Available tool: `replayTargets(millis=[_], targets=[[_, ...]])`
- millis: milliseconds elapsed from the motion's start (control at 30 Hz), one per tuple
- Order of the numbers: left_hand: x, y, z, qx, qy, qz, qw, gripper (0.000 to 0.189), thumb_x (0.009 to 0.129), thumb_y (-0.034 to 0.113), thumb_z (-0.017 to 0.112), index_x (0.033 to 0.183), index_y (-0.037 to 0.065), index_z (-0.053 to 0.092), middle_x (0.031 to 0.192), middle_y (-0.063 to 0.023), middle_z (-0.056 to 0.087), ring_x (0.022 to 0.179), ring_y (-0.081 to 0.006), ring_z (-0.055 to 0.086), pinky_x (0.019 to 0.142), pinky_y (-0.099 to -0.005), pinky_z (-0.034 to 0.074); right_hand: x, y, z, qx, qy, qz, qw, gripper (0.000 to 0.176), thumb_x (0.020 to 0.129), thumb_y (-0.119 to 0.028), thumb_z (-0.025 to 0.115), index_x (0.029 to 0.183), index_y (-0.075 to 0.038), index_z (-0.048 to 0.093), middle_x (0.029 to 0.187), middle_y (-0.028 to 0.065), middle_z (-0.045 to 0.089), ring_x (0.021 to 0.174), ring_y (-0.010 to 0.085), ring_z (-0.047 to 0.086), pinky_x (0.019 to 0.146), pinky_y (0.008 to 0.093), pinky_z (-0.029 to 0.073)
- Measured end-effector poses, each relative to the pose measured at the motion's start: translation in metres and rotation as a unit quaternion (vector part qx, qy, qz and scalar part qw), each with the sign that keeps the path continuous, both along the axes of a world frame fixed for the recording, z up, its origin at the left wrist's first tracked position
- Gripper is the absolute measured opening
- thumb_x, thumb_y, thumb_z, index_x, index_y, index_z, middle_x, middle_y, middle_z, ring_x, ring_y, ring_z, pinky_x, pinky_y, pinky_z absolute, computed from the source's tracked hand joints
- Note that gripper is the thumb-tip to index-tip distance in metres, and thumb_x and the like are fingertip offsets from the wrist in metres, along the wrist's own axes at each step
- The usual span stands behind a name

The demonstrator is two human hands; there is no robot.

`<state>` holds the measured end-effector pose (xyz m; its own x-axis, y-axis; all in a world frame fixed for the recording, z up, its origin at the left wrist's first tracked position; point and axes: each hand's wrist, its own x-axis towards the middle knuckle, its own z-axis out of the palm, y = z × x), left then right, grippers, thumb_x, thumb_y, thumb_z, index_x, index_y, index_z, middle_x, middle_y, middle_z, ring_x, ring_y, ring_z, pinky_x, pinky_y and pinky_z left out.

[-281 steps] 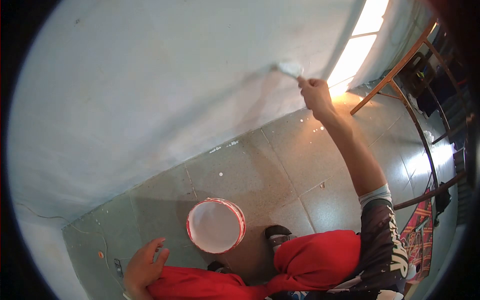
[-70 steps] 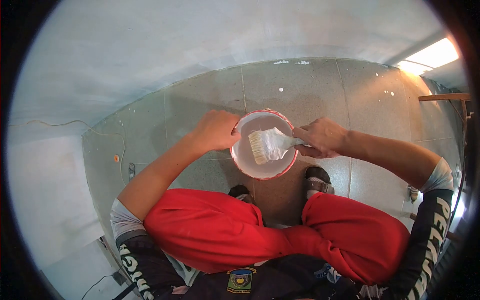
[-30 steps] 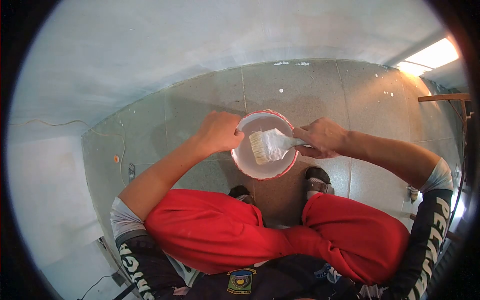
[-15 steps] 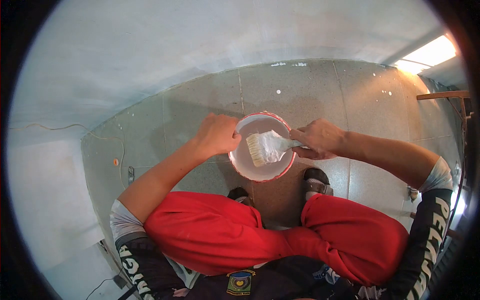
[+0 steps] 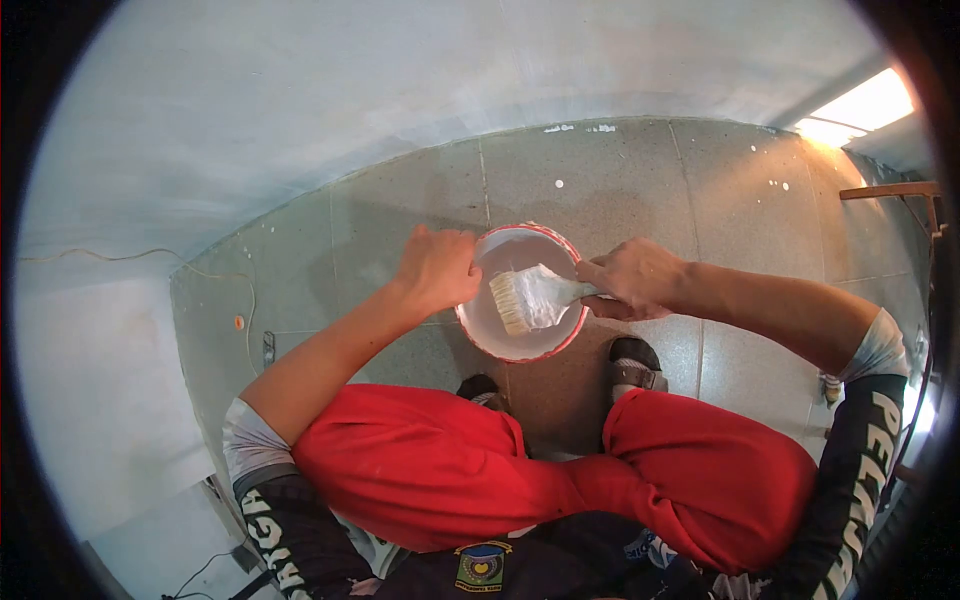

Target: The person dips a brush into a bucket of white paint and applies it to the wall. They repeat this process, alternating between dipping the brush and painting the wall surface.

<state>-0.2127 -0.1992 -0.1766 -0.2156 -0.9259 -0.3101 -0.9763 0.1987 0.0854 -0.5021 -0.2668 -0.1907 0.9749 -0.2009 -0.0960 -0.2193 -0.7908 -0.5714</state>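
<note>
Between my feet and the wall is a round paint bucket (image 5: 483, 338) with a red-edged rim, holding whitish paint. My left hand (image 5: 440, 268) is closed on the bucket's left rim, its fingers curled over the edge. In my right hand (image 5: 637, 281) is a wide paintbrush (image 5: 541, 298), gripped by the handle at the right side of the rim. The brush lies over the bucket's opening with its pale bristles pointing left, and white paint coats its ferrule and part of the bristles.
A pale wall (image 5: 400, 80) curves across the far side, meeting the grey tiled floor (image 5: 380, 220), which has white paint spots. A thin cable (image 5: 130, 258) runs along the left. Wooden furniture (image 5: 885, 190) stands at the far right near a bright light patch (image 5: 865, 105).
The brush has shifted very slightly left over the bucket. Both hands keep their holds, and the view has moved a little.
</note>
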Motion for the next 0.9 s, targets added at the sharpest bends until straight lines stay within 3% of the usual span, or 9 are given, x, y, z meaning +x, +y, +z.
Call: replayTargets(millis=[67, 233, 367, 600, 767, 900], targets=[[-0.005, -0.004, 0.016, 0.047, 0.010, 0.016, 0.999, 0.020, 0.074, 0.022, 0.059, 0.077, 0.003, 0.063, 0.070, -0.0182, 0.065, 0.068, -0.0372, 0.064, 0.077, -0.0487, 0.045, 0.000, -0.001, 0.001, 0.004, 0.002, 0.003, 1.000, 0.033, 0.088, -0.028, 0.065, 0.102, -0.001, 0.051, 0.077, 0.0184, 0.064, 0.068, 0.0405, 0.065, 0.060, 0.0501, 0.052], [-0.001, 0.001, 0.000, 0.010, 0.021, 0.018, 1.000, 0.017, 0.073, 0.019, 0.058, 0.076, 0.002, 0.062, 0.070, -0.0193, 0.065, 0.067, -0.0385, 0.063, 0.073, -0.0494, 0.046, 0.001, -0.006, -0.008, 0.014, 0.034, 0.014, 0.999, 0.030, 0.085, -0.023, 0.067, 0.099, -0.003, 0.051, 0.077, 0.0141, 0.064, 0.066, 0.0373, 0.065, 0.057, 0.0469, 0.052], [0.002, 0.003, -0.008, -0.031, 0.048, 0.021, 0.998, 0.018, 0.073, 0.019, 0.058, 0.074, 0.002, 0.061, 0.068, -0.0204, 0.063, 0.066, -0.0411, 0.062, 0.068, -0.0499, 0.048, -0.001, -0.009, -0.014, 0.007, -0.030, 0.024, 0.999, 0.031, 0.084, -0.024, 0.068, 0.099, -0.003, 0.051, 0.076, 0.0138, 0.063, 0.066, 0.0375, 0.065, 0.058, 0.0475, 0.052], [-0.003, -0.006, 0.000, 0.019, 0.026, 0.046, 0.998, 0.018, 0.073, 0.019, 0.058, 0.071, 0.001, 0.059, 0.070, -0.0214, 0.062, 0.067, -0.0422, 0.061, 0.066, -0.0497, 0.048, 0.003, -0.019, -0.015, 0.023, -0.008, 0.074, 0.997, 0.032, 0.084, -0.024, 0.066, 0.101, -0.002, 0.052, 0.078, 0.0132, 0.064, 0.067, 0.0368, 0.066, 0.057, 0.0474, 0.052], [-0.003, 0.002, -0.015, -0.043, 0.013, 0.025, 0.999, 0.011, 0.075, 0.014, 0.058, 0.076, 0.003, 0.057, 0.075, -0.0181, 0.062, 0.068, -0.0391, 0.060, 0.066, -0.0472, 0.045, 0.004, -0.018, -0.011, -0.007, -0.048, 0.065, 0.997, 0.032, 0.081, -0.021, 0.065, 0.102, 0.002, 0.058, 0.071, 0.0160, 0.066, 0.066, 0.0359, 0.067, 0.057, 0.0470, 0.053], [-0.007, 0.001, -0.011, -0.016, -0.003, 0.026, 1.000, 0.008, 0.076, 0.010, 0.059, 0.078, 0.003, 0.056, 0.078, -0.0163, 0.062, 0.070, -0.0375, 0.060, 0.067, -0.0461, 0.043, 0.004, -0.022, -0.004, -0.003, -0.041, 0.077, 0.996, 0.035, 0.080, -0.021, 0.065, 0.104, 0.004, 0.060, 0.068, 0.0156, 0.066, 0.067, 0.0346, 0.068, 0.057, 0.0463, 0.053]])
